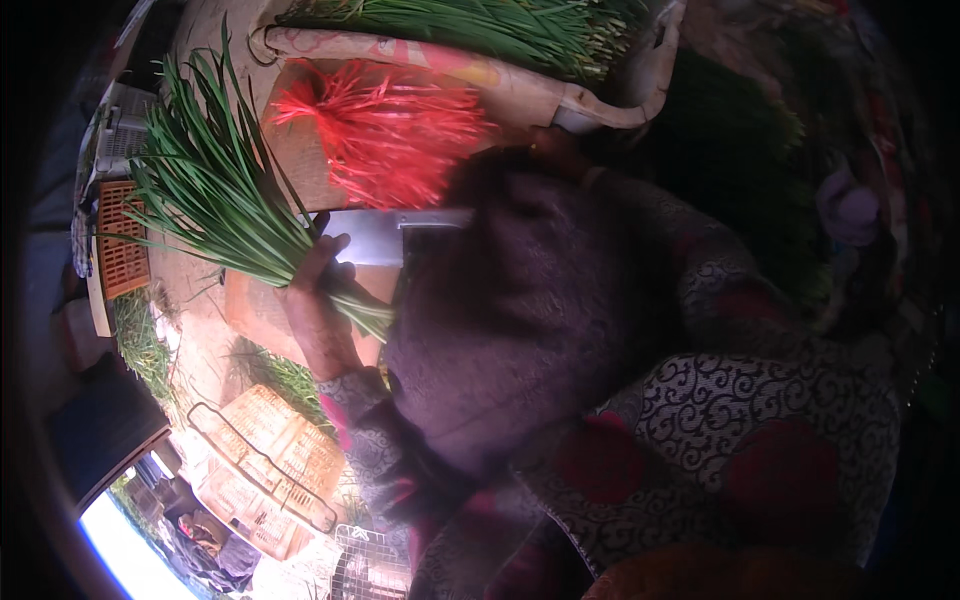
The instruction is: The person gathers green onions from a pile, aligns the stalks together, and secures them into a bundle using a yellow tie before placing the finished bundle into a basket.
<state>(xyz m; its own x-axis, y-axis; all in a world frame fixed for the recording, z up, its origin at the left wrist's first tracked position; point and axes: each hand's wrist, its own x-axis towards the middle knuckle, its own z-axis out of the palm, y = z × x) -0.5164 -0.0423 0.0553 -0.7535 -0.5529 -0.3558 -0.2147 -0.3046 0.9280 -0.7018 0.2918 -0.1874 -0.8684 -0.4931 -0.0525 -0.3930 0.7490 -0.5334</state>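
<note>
A bunch of long green garlic chives (225, 190) is gripped near its pale stalk ends by my left hand (318, 290), its fingers closed round the stalks. The leaves fan out to the upper left. Just right of the hand, a broad metal cleaver blade (365, 232) lies flat, partly covered. Beyond it is a bundle of red plastic strips (395, 130) on a brown board (295, 140). My right arm (690, 235) reaches forward from the right. My right hand (560, 152) shows only dimly in shadow beside a dark purple cloth-covered shape (530, 310); its fingers cannot be made out.
More chives (500, 30) lie at the back behind a pale, curved, padded bar (430, 52). On the left stands an orange plastic basket (122, 240). A woven basket with a wire handle (265, 450) and a wire rack (370, 565) stand at lower left. Loose green trimmings (275, 375) are scattered nearby.
</note>
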